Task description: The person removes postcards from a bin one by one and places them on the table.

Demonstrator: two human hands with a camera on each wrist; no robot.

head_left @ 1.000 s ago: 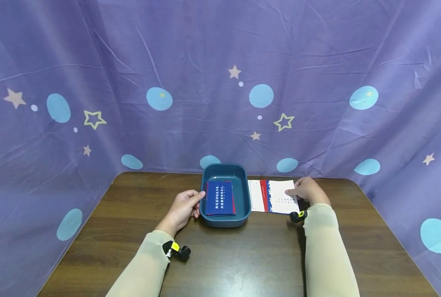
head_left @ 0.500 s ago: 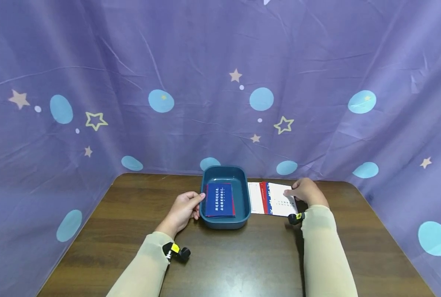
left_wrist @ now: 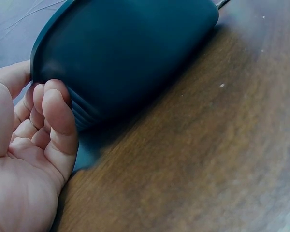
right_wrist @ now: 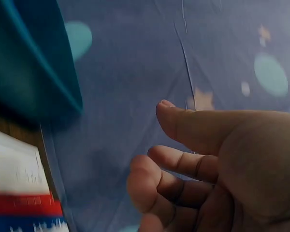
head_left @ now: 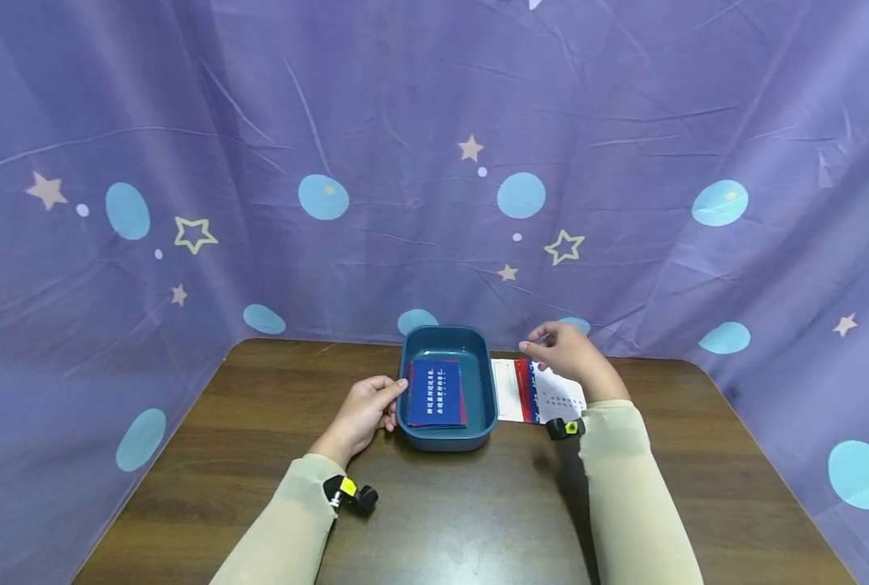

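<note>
The right hand (head_left: 569,355) has lifted off the fanned cards (head_left: 509,392), its bent fingers empty, thumb apart; the cards lie released on the bench (head_left: 420,512), just right of the teal tray (head_left: 445,441). The left hand (head_left: 361,410) still pinches the tray's left rim.

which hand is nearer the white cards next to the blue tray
Right. The right hand hovers near the far edge of the white cards, not touching; the left hand holds the opposite rim of the blue tray.
</note>
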